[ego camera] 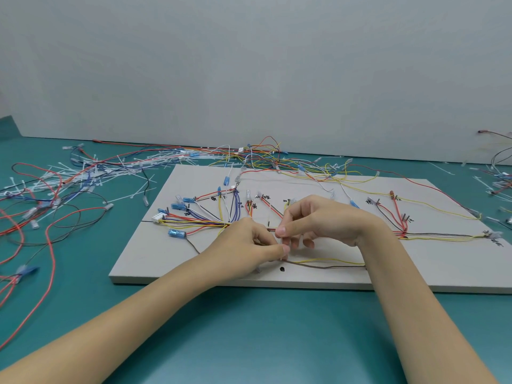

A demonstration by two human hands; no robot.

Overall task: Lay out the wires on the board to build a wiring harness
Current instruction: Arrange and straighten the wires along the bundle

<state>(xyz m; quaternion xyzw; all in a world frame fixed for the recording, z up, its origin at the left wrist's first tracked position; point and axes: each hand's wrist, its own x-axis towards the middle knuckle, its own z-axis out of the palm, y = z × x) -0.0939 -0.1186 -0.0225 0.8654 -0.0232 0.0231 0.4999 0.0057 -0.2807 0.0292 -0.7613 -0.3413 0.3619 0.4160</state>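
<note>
Both hands meet over the middle of the grey board (pixel 144 261), which lies flat on the green table (pixel 249 342). Left hand (pixel 249 245) has fingers curled, thumb and forefinger pinching a thin white cable tie (pixel 281 246) standing upright. Right hand (pixel 318 220) is also curled, thumb and forefinger pinching the same tie a bit higher, just beside the left thumb. The tie sits at the bundled trunk of wires (pixel 199 223) running across the board; whether it wraps them can't be told, fingers hide it.

On the board: red, yellow, blue, black wires fan out left to blue terminals (pixel 176 233) and a white connector (pixel 159 217), all held by small pegs. Right side, red wires (pixel 393 220) and yellow ones run to the far edge. A yellow and brown pair (pixel 327 263) loops near the front edge, by a small hole (pixel 282 269).

Off the board, loose wires (pixel 41 217) and a heap of white cable ties (pixel 83 173) sprawl over the table's left and back.
</note>
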